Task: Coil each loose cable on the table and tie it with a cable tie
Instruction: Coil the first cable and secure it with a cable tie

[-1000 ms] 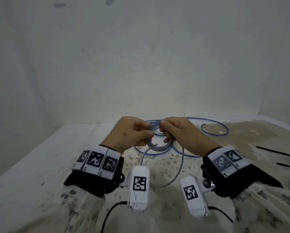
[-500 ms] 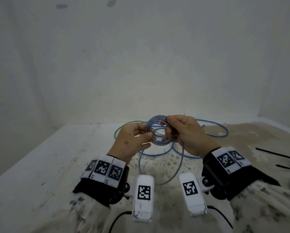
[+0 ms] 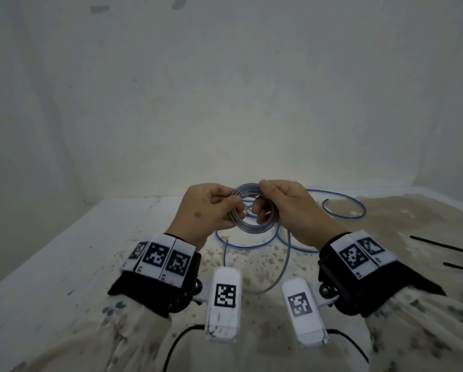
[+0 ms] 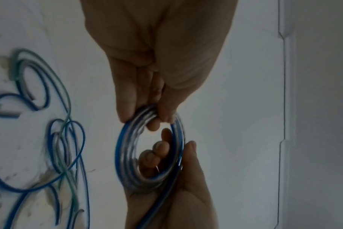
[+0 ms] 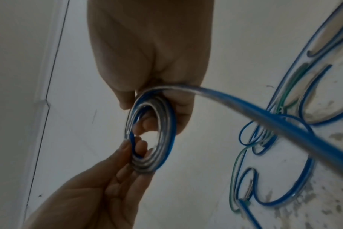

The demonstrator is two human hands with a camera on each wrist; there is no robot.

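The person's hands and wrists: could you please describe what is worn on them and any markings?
Both hands, left hand and right hand, are bare. Each wrist has a black strap with white square-patterned marker tags, plus a white tagged camera box with a black cable. The sleeves are pale with a faint floral print.

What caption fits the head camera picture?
Both hands, left hand and right hand, hold a coiled cable above the table.

Glossy plastic in my hands, rough stained table below

I see a smooth, glossy clear-and-blue plastic cable coil [image 3: 254,210], the matt, speckled white table [image 3: 63,264], black cloth wrist straps [image 3: 155,294], and my soft patterned cloth sleeves [image 3: 426,331].
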